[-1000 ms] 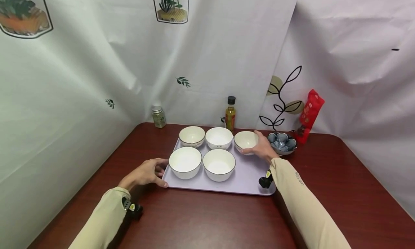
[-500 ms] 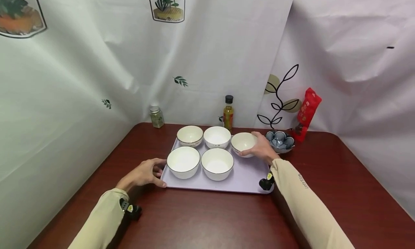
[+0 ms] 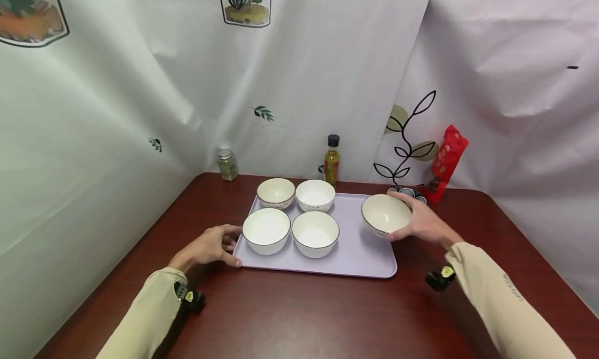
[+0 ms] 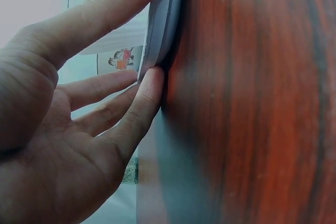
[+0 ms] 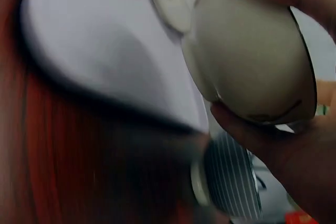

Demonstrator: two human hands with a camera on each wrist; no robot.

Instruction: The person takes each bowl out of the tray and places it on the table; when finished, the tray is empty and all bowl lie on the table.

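My right hand (image 3: 423, 224) grips a white bowl (image 3: 385, 213) by its rim, lifted and tilted above the right part of the lilac tray (image 3: 360, 263). In the right wrist view the bowl (image 5: 252, 51) is seen from its side and foot, with fingers round it. My left hand (image 3: 212, 246) rests against the tray's left edge near the front corner. The left wrist view shows the thumb and fingertips touching the tray rim (image 4: 163, 30), with the fingers mostly straight. Standing on the tray are two back bowls (image 3: 276, 191) and two front bowls (image 3: 315, 234).
Behind the held bowl, small blue-grey dishes (image 3: 408, 192) are partly hidden; a striped blue bowl (image 5: 231, 174) shows in the right wrist view. A red packet (image 3: 446, 161), an oil bottle (image 3: 331, 164) and a spice jar (image 3: 227, 165) stand along the back by the curtain.
My right hand has lifted the bowl from the tray's back row and carried it right and toward me, now in front of the blue-grey dishes. The left hand has stayed at the tray edge.
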